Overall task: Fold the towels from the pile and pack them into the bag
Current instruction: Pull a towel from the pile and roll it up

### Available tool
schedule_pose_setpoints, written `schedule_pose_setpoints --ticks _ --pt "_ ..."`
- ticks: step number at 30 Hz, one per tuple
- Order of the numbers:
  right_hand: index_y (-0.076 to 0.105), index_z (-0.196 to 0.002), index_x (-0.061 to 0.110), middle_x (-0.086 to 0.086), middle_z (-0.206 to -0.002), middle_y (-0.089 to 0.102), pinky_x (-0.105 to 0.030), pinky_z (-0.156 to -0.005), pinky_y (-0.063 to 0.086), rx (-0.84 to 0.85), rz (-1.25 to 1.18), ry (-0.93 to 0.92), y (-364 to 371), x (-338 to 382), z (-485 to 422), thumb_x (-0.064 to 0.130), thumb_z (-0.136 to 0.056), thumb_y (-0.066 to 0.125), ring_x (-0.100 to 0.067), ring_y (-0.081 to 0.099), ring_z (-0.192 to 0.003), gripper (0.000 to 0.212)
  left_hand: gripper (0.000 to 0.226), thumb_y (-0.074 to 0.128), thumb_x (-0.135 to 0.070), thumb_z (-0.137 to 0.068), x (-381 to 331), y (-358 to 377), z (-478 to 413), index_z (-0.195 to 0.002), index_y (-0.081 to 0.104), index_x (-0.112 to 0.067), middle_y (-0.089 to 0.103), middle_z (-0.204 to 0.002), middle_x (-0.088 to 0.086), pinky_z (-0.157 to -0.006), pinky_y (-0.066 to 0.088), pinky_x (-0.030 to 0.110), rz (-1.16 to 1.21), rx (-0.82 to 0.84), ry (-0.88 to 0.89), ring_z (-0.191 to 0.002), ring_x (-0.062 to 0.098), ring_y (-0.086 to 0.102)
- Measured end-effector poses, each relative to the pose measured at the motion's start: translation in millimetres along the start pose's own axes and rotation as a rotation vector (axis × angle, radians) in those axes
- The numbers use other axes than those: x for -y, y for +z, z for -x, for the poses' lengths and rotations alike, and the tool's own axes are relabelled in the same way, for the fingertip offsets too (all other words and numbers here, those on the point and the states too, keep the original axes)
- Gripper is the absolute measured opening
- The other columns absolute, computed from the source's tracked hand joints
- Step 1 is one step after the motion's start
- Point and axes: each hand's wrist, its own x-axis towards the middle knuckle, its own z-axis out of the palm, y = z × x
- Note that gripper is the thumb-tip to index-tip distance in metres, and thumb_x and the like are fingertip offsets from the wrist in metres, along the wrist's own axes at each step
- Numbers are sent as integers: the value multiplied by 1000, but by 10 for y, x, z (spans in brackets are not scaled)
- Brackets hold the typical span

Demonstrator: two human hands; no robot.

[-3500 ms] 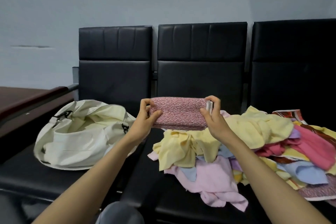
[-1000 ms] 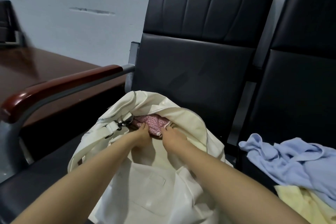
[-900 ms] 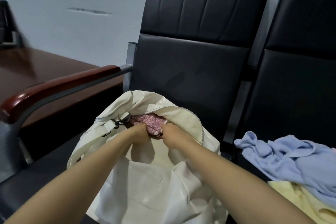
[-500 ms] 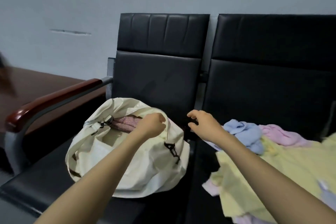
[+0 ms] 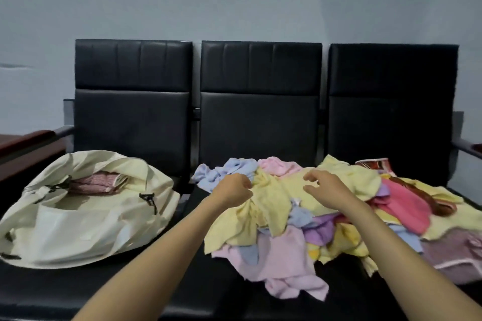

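Bag [image 5: 78, 229]: cream, lying on the leftmost seat of the black bench [image 5: 260, 125], mouth open and facing up.

One folded towel [image 5: 96, 185], pink speckled, sits inside the opening. No other towel can be seen in the bag, though its interior is mostly hidden.

Pile [image 5: 292, 247]: spread over the middle and right seats. Many loose towels in yellow, pink, blue and lilac, plus one patterned, all crumpled and none folded.

Left hand [image 5: 232, 190]: at the near-left edge of the pile, fingers curled in against the yellow towel [image 5: 273, 198] on top. The view is from behind the knuckles, so I cannot tell whether it already pinches the cloth or only touches it.

Right hand [image 5: 330, 191]: over the same yellow towel, fingers spread and loosely bent, holding nothing.

Progress, as a judgement: early. At least one towel is packed and the bulk of the pile is unhandled. The step in hand looks like choosing the next towel, probably the yellow one. Lifting it clear, folding it and placing it in the bag are not yet done, and the same goes for every towel beneath it.
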Motion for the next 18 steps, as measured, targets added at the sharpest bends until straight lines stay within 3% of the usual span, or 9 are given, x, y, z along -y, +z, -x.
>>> schedule_pose_setpoints --ticks 4,9,13,15,17,18 --pt "58 -124 12 -9 -128 57 -26 -92 40 46 -1 32 154 -282 -125 20 -92 61 -24 54 -115 34 38 59 -18 -89 -47 349 -273 -127 58 -15 56 -130 1 -94 44 28 48 25 8 -119 18 51" --pt "54 -129 14 -6 -132 54 -25 -94 39 82 -75 -15 535 -322 -513 18 -93 58 -22 52 -118 37 41 52 -13 -87 125 677 -735 -127 48 -6 45 -134 14 -90 44 37 35 -115 -97 -117 30 47" --pt "43 -140 19 -2 -143 45 -24 -101 33 140 -123 -132 939 -94 -944 19 -96 54 -18 44 -128 46 72 56 -27 -88 448 814 -1114 -146 18 -8 24 -148 17 -100 39 42 174 -210 -281 -131 33 33" --pt "37 -144 23 -1 -147 41 -26 -104 33 193 -149 -178 1124 -10 -1131 18 -97 50 -17 42 -131 49 69 62 -37 -82 589 819 -1268 -138 33 -9 47 -133 17 -91 46 38 343 -182 -386 -118 32 50" --pt "30 -147 26 -1 -145 41 -24 -97 35 241 -197 -185 1284 42 -1252 15 -97 46 -18 43 -128 54 29 64 -33 -83 648 788 -1308 -102 61 -10 64 -93 11 -72 45 31 489 -195 -343 -87 27 61" --pt "26 -149 25 -3 -144 40 -23 -96 34 241 -218 -184 1342 69 -1274 13 -97 45 -19 43 -128 56 18 64 -32 -81 664 779 -1305 -83 64 -14 62 -77 10 -64 43 32 522 -201 -261 -73 24 59"
